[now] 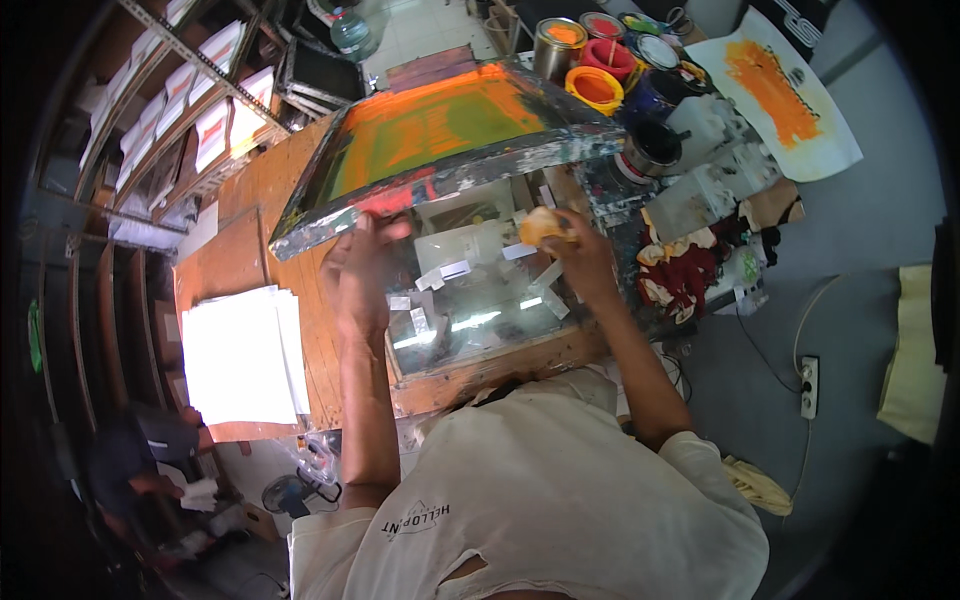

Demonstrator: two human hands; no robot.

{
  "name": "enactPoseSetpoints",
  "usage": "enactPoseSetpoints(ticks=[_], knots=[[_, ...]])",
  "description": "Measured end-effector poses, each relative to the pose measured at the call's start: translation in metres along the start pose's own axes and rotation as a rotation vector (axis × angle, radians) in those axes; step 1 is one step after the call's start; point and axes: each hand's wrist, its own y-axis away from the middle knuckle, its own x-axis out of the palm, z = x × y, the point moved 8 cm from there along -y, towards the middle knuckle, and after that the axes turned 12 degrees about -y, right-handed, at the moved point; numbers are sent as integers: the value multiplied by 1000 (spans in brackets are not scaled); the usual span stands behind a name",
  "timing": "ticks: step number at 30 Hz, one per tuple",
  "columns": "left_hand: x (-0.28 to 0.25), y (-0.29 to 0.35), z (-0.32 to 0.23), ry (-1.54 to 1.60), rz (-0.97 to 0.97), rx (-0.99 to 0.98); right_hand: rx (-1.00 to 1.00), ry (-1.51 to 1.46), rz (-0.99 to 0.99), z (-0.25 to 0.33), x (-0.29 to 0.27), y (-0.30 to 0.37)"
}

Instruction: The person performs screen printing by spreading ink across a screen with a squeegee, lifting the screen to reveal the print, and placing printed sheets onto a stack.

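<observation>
A paper stack (240,350) lies on the desk (325,345), left of the glass (460,298), probably so sheets stay within the left arm's reach. At least 4 pale tabs (419,320) dot the glass, perhaps as position markers. The left hand (362,268) is at the screen's (450,130) near edge; blur hides whether it grips. The right hand (587,255) is closed around a yellowish wad (540,227) above the glass, its fingers wrapping it, likely for a firm hold. The screen appears tilted up, leaving the glass accessible. Rags (685,275) lie rightward; beyond, paint cans (555,50) cluster beside the screen, seemingly for easy access.
</observation>
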Motion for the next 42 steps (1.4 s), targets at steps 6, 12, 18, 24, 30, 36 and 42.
enactPoseSetpoints(ticks=[6, 12, 18, 24, 30, 36, 42], knots=[[1, -1, -9, -50, -34, 35, -280, 229, 259, -62, 146, -25], [3, 0, -4, -147, -21, 16, -270, 456, 251, -113, 174, -104], [-10, 5, 1, -61, -82, 6, -583, 447, 178, -70, 174, -43], [-5, 9, -9, -4, -68, 50, -127, 227, 275, -157, 233, -131], [-1, 7, 15, 84, -19, 55, -86, 112, 334, -81, 132, -55], [9, 16, 30, 46, -1, 34, -44, 472, -11, -26, -116, 44], [9, 24, 0, 30, -158, 126, 36, 398, -458, 8, -332, -18]])
